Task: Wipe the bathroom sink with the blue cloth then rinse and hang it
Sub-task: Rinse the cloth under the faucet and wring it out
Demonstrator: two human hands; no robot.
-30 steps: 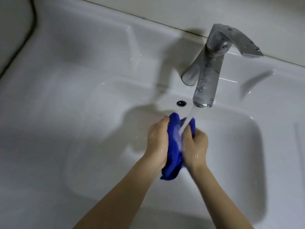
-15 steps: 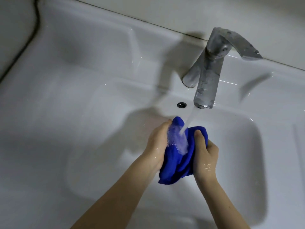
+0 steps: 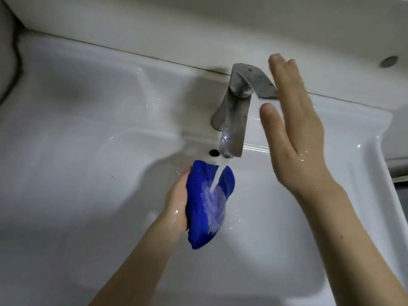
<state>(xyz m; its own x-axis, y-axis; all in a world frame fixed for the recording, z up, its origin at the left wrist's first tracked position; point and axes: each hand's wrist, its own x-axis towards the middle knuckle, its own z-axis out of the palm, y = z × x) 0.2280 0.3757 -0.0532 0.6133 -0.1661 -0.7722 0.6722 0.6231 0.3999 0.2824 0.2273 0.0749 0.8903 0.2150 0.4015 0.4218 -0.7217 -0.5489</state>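
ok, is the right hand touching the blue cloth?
Apart. Head view: right hand is open up by the faucet lever; bare sink separates it from the blue cloth.

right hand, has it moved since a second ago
Yes: the right hand left the crumpled blue cloth and moved up and rightward to the grey metal tap lever, fingers straight.
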